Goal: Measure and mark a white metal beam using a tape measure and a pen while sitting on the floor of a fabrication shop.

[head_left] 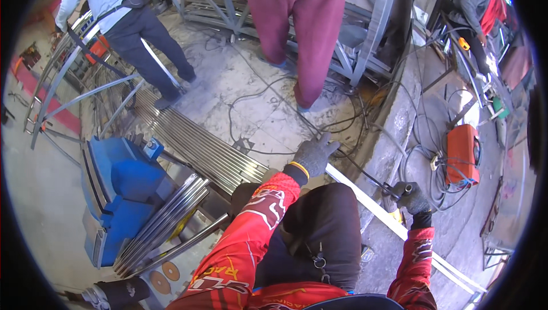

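Note:
My left hand [314,155], in a dark grey glove, is closed around a black cable [358,168] above the end of a bright metal bar. From there the cable runs right to my other hand. My right hand [413,197], gloved too, is closed on a dark corded tool [389,201] at my right side. The glove hides much of the tool, so its exact kind cannot be made out. Beneath both hands the long bright metal bar [371,203] slants down to the lower right, past my right knee.
Shiny metal tubes [197,139] lie on the floor at left, beside a blue machine [123,179]. Two people stand ahead, near a grey steel frame [371,36]; another bends at far right. An orange machine [462,156] stands among loose cables on a concrete ledge [394,133].

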`<state>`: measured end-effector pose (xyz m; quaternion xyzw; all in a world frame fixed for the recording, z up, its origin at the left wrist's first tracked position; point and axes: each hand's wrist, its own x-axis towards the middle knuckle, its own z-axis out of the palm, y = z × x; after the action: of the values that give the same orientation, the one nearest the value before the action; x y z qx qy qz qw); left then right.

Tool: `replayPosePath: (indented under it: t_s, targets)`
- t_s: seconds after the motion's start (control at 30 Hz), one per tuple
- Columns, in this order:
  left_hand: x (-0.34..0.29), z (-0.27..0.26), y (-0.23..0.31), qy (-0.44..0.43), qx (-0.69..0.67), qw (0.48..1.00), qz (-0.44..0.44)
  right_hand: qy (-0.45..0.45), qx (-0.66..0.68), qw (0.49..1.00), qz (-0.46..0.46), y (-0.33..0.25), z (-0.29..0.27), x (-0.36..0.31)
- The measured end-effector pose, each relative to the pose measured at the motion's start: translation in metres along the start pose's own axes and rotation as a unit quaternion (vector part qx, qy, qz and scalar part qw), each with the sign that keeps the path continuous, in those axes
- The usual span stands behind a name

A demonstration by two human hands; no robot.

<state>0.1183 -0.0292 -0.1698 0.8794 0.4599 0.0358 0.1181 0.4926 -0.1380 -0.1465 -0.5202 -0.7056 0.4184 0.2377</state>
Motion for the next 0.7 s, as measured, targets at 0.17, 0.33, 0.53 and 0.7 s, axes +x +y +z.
replayPosePath:
  t_s: [0.17, 0.33, 0.53, 0.7]
  targets:
    - [0.009, 0.007, 0.018, 0.067, -0.043, 0.996, 0.03, -0.005, 0.125, 0.984, 0.125, -0.005, 0.005, -0.012]
    - [0.016, 0.02, 0.01, -0.214, 0.096, 0.972, 0.023, -0.012, 0.092, 0.994, 0.054, 0.022, 0.006, -0.013]
    - [0.008, 0.015, 0.043, 0.041, -0.014, 0.999, -0.022, -0.011, 0.123, 0.992, 0.028, 0.018, 0.002, -0.013]
    - [0.023, -0.002, 0.051, 0.255, -0.199, 0.936, -0.137, 0.008, 0.111, 0.992, 0.065, 0.024, -0.001, -0.024]
